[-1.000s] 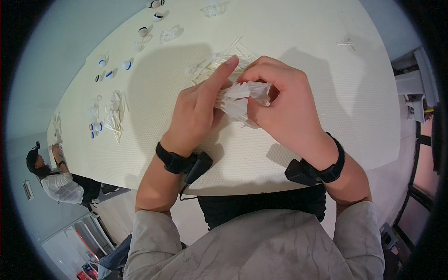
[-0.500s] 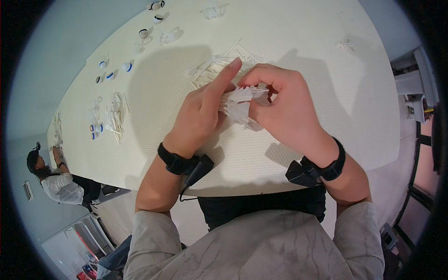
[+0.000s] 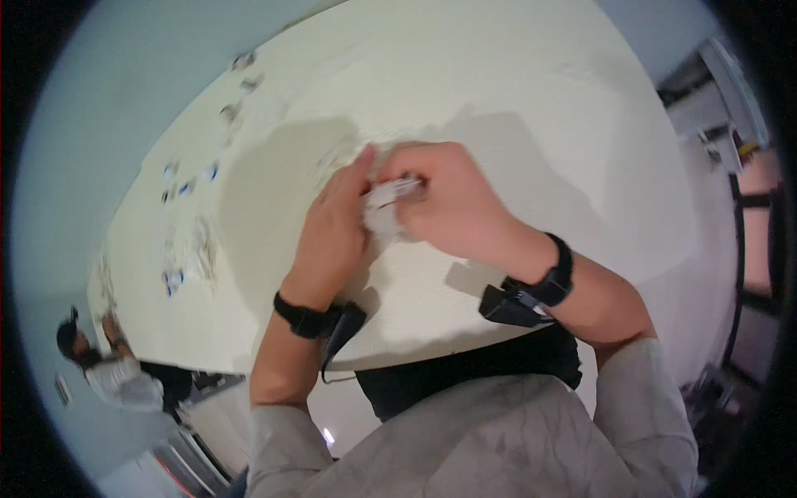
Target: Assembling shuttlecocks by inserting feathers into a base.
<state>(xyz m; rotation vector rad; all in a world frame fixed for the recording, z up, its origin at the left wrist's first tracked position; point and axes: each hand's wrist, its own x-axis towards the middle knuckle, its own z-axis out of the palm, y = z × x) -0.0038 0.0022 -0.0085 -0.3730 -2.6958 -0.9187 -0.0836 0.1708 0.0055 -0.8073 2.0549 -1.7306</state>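
Since the earlier frame, your head tilted and the whole view swung and blurred; the long cream surface (image 3: pixel 515 108) slid upward and to the left in the picture, and your two hands drew closer together around the white feathered piece (image 3: pixel 383 206). The left forefinger, which had pointed up and outward, lay folded in against the piece.

You held the white feathered piece between both hands, just above the surface and near its close edge, at the middle of the view. Holding it there, lifted off the surface and close to your body, appears to have let both sets of fingers reach it at once.

Your left hand (image 3: pixel 336 228) was partly closed, fingers curled toward the piece and touching its left side, wrist straight, forearm rising from the lower edge. Your right hand (image 3: pixel 444 203) was closed over the top and right side of the piece, knuckles upward, wrist bent inward; the fingertips were hidden under the hand and by blur, so the exact pinch could not be read. Each wrist carried a black band with a small black unit: left (image 3: pixel 311 319), right (image 3: pixel 531 295).

Small white and blue-banded items (image 3: pixel 187 187) lay scattered well apart on the far left of the surface, too blurred to identify. Another person (image 3: pixel 108 373) sat at the surface's far left end.
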